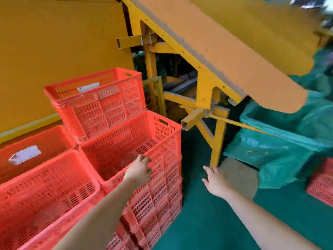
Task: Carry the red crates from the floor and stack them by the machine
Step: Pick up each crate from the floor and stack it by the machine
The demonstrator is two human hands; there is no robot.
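Note:
Several red slatted crates stand stacked against the yellow machine (207, 82). The nearest stack's top crate (163, 136) is empty and sits at the stack's right edge. My left hand (139, 171) rests on that crate's near rim, fingers loosely curled over the edge. My right hand (216, 182) hovers over the green floor to the right of the stack, fingers spread and holding nothing. A taller stack (100, 98) stands behind, and lower crates (45, 186) lie to the left.
The machine's slanted orange chute (234, 44) hangs overhead. Its yellow leg (217, 143) stands just right of the stack. A green tarp-covered bin (270, 156) and another red crate (322, 184) sit at the far right. Green floor (207, 222) lies between.

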